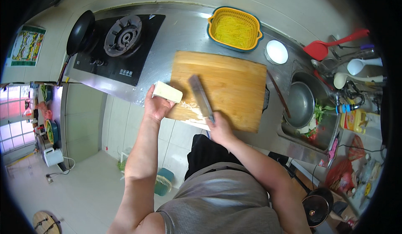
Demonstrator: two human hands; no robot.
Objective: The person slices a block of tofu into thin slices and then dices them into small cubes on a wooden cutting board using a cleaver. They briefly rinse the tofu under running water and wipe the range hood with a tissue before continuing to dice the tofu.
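A pale, cream-coloured rectangular block [167, 91], which looks like tofu, rests in my left hand [159, 108] beside the left edge of a wooden cutting board [232, 86]. The palm faces up beneath the block. My right hand [221, 128] grips the handle of a cleaver [201, 96] over the board, its blade pointing away from me and a little blurred. Whitish wet residue [191, 110] lies on the board's near left part, between the block and the cleaver. The blade and the block are apart.
Behind the board stands a yellow colander [211, 20] of thin yellow shreds, with a white bowl [277, 52] near it. A gas burner [123, 35] and a black wok [80, 33] are at left. The sink [325, 141] at right holds a metal basin [300, 103]; a chopstick [278, 92] lies beside the board.
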